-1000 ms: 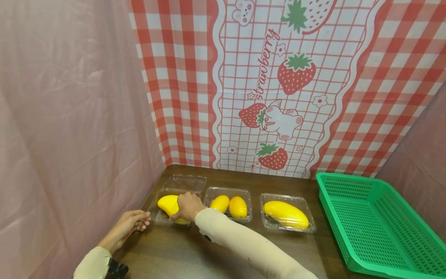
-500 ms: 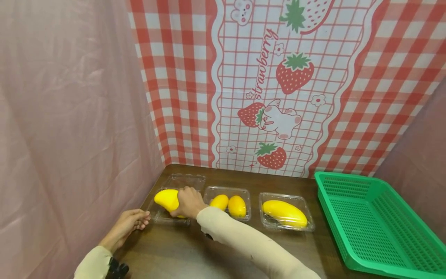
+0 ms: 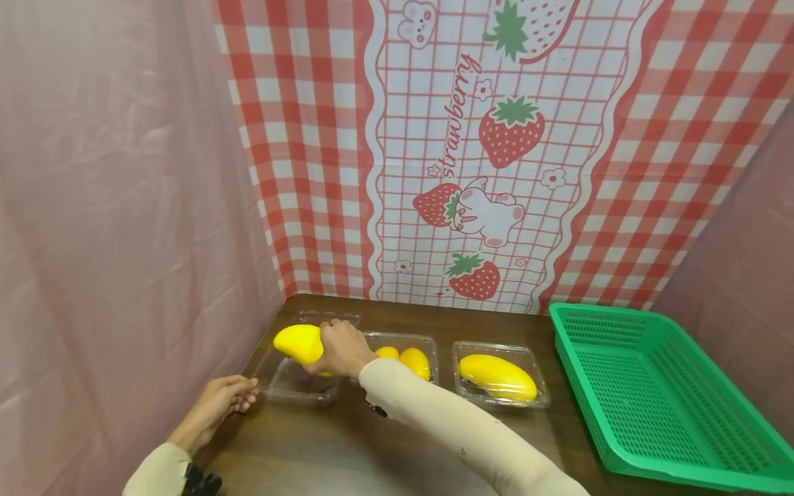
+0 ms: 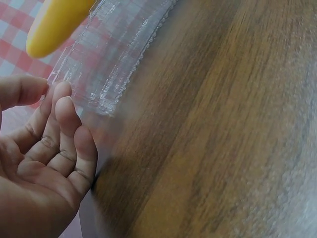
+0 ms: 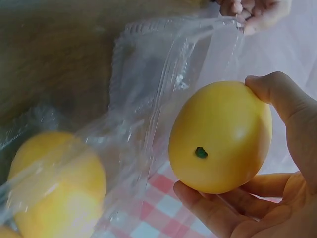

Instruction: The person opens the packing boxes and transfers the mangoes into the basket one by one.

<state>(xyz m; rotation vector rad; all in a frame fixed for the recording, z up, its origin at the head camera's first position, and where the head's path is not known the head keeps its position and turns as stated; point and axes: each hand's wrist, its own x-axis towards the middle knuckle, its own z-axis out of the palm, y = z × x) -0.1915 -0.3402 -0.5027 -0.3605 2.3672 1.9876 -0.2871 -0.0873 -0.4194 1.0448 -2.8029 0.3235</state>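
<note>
A yellow mango [image 3: 298, 343] is in my right hand [image 3: 345, 349], raised over an open clear plastic clamshell box [image 3: 296, 387] at the table's left end. In the right wrist view, thumb and fingers grip the mango [image 5: 220, 136] from opposite sides, its green stem spot showing. My left hand [image 3: 216, 405] pinches the near left corner of that box between thumb and fingertips, as the left wrist view shows at the clear box edge [image 4: 106, 64]. Just right of it is a closed clear box [image 3: 422, 339] with two smaller yellow mangoes [image 3: 414, 362], partly hidden by my right arm.
Farther right, another closed clear box [image 3: 536, 358] holds one large mango [image 3: 499, 377]. A green slotted plastic basket [image 3: 604, 413] stands at the table's right side. Pink cloth [image 3: 136, 227] hangs on the left, and a checked strawberry cloth [image 3: 415, 241] covers the back.
My right hand has lifted the mango up out of the left box, uncovering the box's bottom. My left hand keeps its hold on the corner. The head view has shifted slightly.
</note>
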